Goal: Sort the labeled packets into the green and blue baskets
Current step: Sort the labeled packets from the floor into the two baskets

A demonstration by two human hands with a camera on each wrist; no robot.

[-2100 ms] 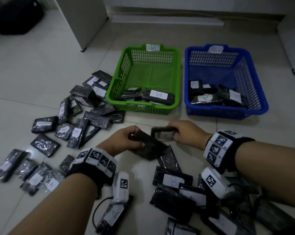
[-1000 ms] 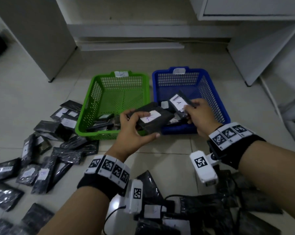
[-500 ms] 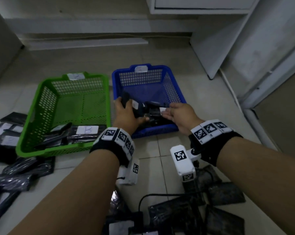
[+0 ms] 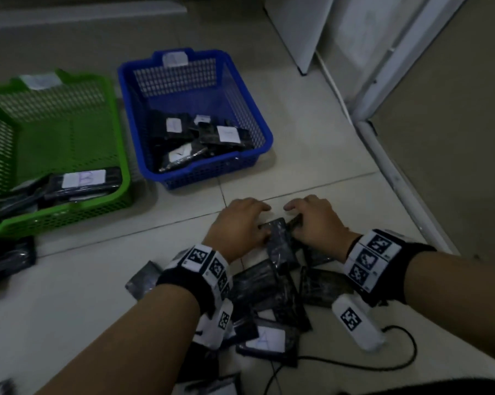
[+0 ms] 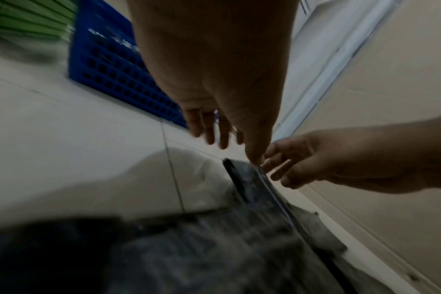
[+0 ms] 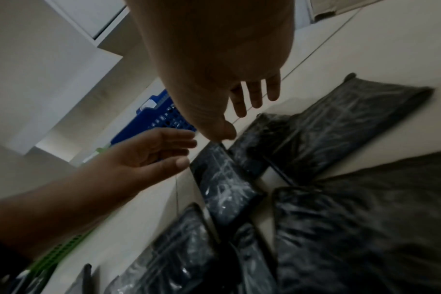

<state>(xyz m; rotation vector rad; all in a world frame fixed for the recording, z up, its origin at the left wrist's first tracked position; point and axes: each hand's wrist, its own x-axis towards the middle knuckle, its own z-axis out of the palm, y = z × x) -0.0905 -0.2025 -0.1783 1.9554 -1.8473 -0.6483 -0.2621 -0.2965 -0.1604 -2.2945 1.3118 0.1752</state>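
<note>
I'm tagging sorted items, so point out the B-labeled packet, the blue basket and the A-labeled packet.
B-labeled packet (image 4: 82, 179), head view, on its white label.
blue basket (image 4: 212, 169), head view, on its front wall.
A-labeled packet (image 4: 264, 341), head view, on its white label.

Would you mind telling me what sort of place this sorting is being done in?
Probably an indoor room, worked at floor level: a pale tiled floor, white cabinet bases standing on it, and the green basket and blue basket set directly on the tiles.
</note>
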